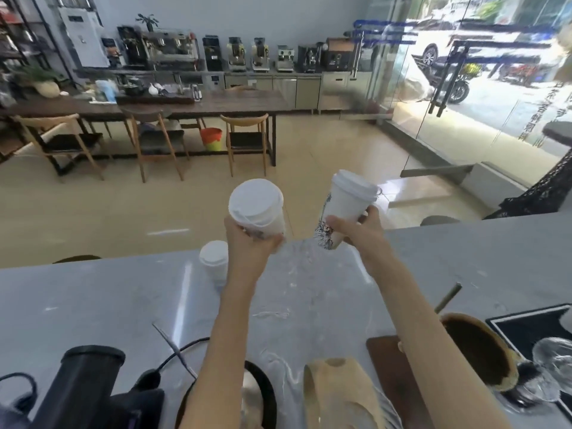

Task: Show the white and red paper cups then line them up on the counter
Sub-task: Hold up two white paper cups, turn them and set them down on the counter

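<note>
the room was a café-like space with a tiled floor, a long dark wooden bench [216,102] with wooden chairs [246,140] beside it, and a row of coffee machines [247,54] along the back wall; glass doors [464,88] on the right looked out on a street. nearest to me ran the pale grey marble table [309,292], glossy and streaked with reflections.

both my arms were raised over its far edge. my left hand [252,239] was closed around the lower part of a white paper cup [258,209] with a white lid, tilted so the lid faced me — some dark print showed just above my fingers. my right hand [356,230] gripped a second white lidded cup [343,205] around its middle, leaning it to the right, with a black and reddish drawing down its side. the two cups were held apart in the air, clear of the table.

a third white lidded cup [214,261] stood upright on the table, just left of my left forearm. i could not tell whether any cup was properly red.

at the near edge sat a black cylindrical device [83,379] with a cable, a dark round plate [263,394], a tan wooden piece [337,391], a brown board [393,373], a brown bowl-like vessel [476,348] and clear glassware [554,357] on a dark mat [520,326].
</note>
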Motion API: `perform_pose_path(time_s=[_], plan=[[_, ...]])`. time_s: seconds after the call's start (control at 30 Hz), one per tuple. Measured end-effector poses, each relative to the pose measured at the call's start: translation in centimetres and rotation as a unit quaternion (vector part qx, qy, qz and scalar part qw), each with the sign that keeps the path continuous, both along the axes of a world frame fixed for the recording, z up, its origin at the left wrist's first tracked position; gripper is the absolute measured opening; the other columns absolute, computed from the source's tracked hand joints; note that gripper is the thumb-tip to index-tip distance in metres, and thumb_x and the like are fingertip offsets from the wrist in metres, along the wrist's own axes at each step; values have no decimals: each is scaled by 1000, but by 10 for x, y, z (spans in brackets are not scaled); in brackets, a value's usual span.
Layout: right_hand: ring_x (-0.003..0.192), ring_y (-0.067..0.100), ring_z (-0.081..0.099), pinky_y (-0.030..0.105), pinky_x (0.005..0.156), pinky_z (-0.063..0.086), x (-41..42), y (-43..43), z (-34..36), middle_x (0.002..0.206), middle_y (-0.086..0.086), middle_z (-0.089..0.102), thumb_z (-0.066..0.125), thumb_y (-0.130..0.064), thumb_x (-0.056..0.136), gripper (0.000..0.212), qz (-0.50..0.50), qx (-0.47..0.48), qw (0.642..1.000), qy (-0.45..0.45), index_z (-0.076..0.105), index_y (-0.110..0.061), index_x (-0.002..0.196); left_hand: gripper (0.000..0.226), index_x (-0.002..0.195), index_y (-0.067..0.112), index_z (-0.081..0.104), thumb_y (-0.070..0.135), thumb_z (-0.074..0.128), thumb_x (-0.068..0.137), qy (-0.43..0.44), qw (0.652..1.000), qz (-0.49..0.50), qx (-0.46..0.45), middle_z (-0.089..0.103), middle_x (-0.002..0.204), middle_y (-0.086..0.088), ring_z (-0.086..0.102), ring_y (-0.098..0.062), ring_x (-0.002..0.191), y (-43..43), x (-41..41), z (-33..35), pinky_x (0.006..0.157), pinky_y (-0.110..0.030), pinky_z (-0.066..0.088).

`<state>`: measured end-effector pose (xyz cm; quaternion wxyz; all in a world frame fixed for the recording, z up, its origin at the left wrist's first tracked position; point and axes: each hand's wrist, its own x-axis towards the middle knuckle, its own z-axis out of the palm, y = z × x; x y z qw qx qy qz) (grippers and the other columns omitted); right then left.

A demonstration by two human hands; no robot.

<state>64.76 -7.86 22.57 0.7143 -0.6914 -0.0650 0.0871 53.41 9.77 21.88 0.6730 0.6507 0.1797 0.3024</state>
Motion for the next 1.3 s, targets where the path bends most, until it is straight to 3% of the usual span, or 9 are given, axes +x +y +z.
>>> perform_pose_path(time_s=[0.1,0.23,0.4,0.5,0.57,0.7,0.83,1.03,1.3], plan=[[110,25,56,25,68,53,40,34,-53,126,12,51,82,-2,71,75,-15,-50,998,30,33,-8,127,76,126,13,35,-11,78,69,75,996,-8,-37,50,106,8,55,-6,91,13,41,-60,63,-10,51],[94,20,55,12,42,45,64,51,-134,125,13,48,80,1,71,75,16,-141,986,82,29,-9,126,76,127,13,37,-14,74,66,168,984,-14,-55,56,123,-10,56,-27,107,20,73,-145,88,-51,54],[107,25,51,15,56,46,103,45,-192,124,3,46,82,-11,72,85,-42,-187,980,47,26,-15,136,75,129,14,36,-10,72,67,212,977,-2,-9,57,128,-11,55,-23,105,23,105,-204,70,-21,48],[116,31,52,44,82,55,130,36,-206,129,7,50,82,-18,73,87,-44,-223,974,-1,26,-15,139,73,128,15,36,-9,72,69,197,980,3,7,54,128,-9,55,-23,109,27,123,-219,76,-26,49],[120,30,51,47,92,51,138,30,-215,135,9,50,83,-19,72,92,-37,-235,971,-12,24,-15,142,71,129,14,39,-7,73,70,195,980,1,28,54,127,-9,54,-22,110,27,129,-230,81,-30,49],[119,24,48,32,88,44,131,14,-243,135,6,49,85,-15,70,95,-18,-241,970,-14,25,-15,144,69,130,22,41,-1,72,73,196,981,-2,12,54,121,2,55,-18,108,24,127,-251,85,-35,53],[119,22,47,15,79,44,127,0,-258,138,9,46,87,-18,70,95,-56,-238,970,-13,27,-12,142,72,129,28,42,-4,72,72,178,984,-14,5,54,117,10,52,-11,108,27,130,-251,80,-18,47],[128,28,45,38,96,41,135,-4,-263,145,9,44,86,-23,72,98,-44,-256,966,-9,23,-15,146,79,139,17,39,-4,77,73,195,981,-10,13,49,131,2,45,-9,116,36,132,-253,93,-25,40],[129,28,47,33,89,43,139,-4,-268,145,9,44,82,-15,78,92,-24,-225,973,40,22,-16,147,80,142,14,36,1,79,75,217,976,2,9,50,142,-5,48,-24,130,36,137,-258,99,-32,44]])
